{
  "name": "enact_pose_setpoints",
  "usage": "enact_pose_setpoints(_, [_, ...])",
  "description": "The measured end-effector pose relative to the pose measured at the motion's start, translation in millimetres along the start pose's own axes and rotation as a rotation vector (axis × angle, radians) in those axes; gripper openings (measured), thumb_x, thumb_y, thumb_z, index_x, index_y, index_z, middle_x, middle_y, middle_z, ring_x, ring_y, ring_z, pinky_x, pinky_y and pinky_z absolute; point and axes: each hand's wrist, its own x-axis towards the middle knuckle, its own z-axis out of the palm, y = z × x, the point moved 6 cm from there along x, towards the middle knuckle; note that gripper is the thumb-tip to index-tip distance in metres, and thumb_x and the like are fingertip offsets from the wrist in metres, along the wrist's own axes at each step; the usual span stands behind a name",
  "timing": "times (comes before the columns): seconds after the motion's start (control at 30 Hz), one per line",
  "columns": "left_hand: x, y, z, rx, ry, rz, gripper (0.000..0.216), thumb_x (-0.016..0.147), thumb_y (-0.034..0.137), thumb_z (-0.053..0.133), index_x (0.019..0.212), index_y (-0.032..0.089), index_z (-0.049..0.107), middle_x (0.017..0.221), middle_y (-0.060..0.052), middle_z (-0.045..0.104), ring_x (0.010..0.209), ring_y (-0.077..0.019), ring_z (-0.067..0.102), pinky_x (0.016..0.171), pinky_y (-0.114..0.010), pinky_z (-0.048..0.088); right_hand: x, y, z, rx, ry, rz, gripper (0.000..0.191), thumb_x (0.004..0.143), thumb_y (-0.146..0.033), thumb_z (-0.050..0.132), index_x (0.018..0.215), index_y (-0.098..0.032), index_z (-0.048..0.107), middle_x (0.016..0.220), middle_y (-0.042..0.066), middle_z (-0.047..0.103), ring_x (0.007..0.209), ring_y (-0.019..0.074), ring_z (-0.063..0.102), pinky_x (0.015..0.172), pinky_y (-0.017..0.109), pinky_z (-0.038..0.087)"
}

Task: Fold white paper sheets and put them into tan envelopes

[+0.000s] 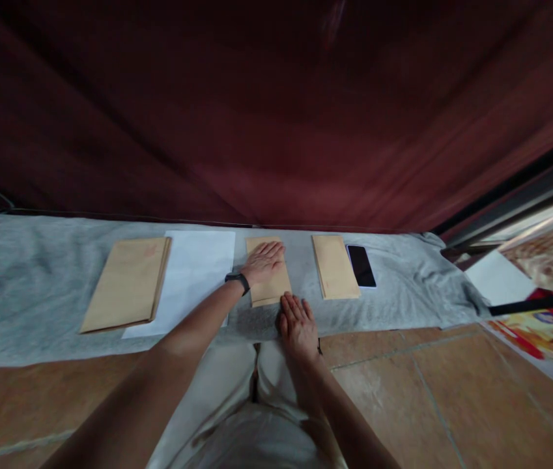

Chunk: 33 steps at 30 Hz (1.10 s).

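The left hand (264, 259) lies flat on the far half of a brown envelope (270, 291) in the middle of a grey cloth (27, 286). Its fingers are spread and straight, pressing down rather than gripping, and a dark wristband (238, 280) sits on the wrist. The right hand (297, 322) rests palm down on the cloth at the envelope's five o'clock, fingers out and closed on nothing. Its fingertips reach the near right corner, though I cannot tell whether they touch it. From this envelope, a white sheet (198, 267) lies just beside it at nine o'clock, and further the same way a larger stack of brown envelopes (127, 283) overlaps the sheet's far edge. At three o'clock lies another brown envelope (335, 266), with a phone (361, 266) just beside its right edge. A dark red curtain (276, 111) hangs at twelve o'clock, and a tiled floor (427, 391) shows at six. The cloth looks soft and loose, so a sideways push from either palm could probably drag it into folds and shift the envelopes out of line. A hard press might also crease the middle envelope, and a sweep to the right could knock the phone.
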Motion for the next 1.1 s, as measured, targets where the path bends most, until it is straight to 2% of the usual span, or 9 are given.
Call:
enact_pose_setpoints(0.17, [-14.6, 11.7, 2.9, -0.032, -0.056, 0.073, 0.057, 0.104, 0.043, 0.034, 0.155, 0.021, 0.042, 0.163, -0.006, 0.040, 0.153, -0.0183, 0.031, 0.127, -0.038, 0.016, -0.4, 0.4, 0.7, 0.015, 0.000, 0.001, 0.049, 0.104, -0.022, 0.039, 0.152, -0.018, 0.048, 0.153, 0.008, 0.054, 0.142, 0.0227, 0.049, 0.125, 0.044, 0.028])
enact_pose_setpoints(0.37, [-35.6, 27.9, 5.5, -0.082, -0.176, 0.142, 0.059, 0.106, 0.047, 0.027, 0.159, 0.022, 0.035, 0.167, -0.004, 0.032, 0.155, -0.0143, 0.025, 0.128, -0.035, 0.012, -1.1, 1.8, 3.1, 0.019, 0.008, -0.003, 0.050, 0.104, -0.023, 0.039, 0.154, -0.019, 0.045, 0.152, 0.009, 0.055, 0.142, 0.0228, 0.049, 0.124, 0.045, 0.028])
enact_pose_setpoints(0.57, [-57.7, 41.0, 2.2, -0.126, -0.215, 0.169, 0.057, 0.107, 0.046, 0.028, 0.158, 0.022, 0.036, 0.166, -0.005, 0.033, 0.155, -0.0124, 0.026, 0.127, -0.033, 0.013, -1.9, 2.0, 3.6, 0.014, 0.012, -0.003, 0.050, 0.104, -0.024, 0.040, 0.153, -0.018, 0.046, 0.152, 0.009, 0.055, 0.143, 0.0226, 0.048, 0.125, 0.044, 0.027])
enact_pose_setpoints(0.87, [-87.6, 63.8, 0.0, -0.089, -0.213, 0.100, 0.064, 0.106, 0.054, 0.025, 0.158, 0.019, 0.035, 0.167, -0.008, 0.032, 0.156, -0.0186, 0.023, 0.128, -0.040, 0.014, -2.6, 1.4, 2.7, 0.009, 0.021, -0.010, 0.045, 0.105, -0.023, 0.041, 0.147, -0.014, 0.054, 0.150, 0.011, 0.057, 0.142, 0.0228, 0.049, 0.124, 0.044, 0.027])
enact_pose_setpoints(1.1, [-113.0, 86.0, -1.7, -0.005, -0.097, 0.015, 0.072, 0.104, 0.059, 0.028, 0.158, 0.011, 0.034, 0.166, -0.014, 0.032, 0.156, -0.0246, 0.023, 0.128, -0.045, 0.017, -1.9, 1.9, 2.5, 0.004, 0.032, -0.016, 0.048, 0.105, -0.025, 0.043, 0.151, -0.014, 0.048, 0.150, 0.011, 0.057, 0.142, 0.0240, 0.048, 0.124, 0.044, 0.027])
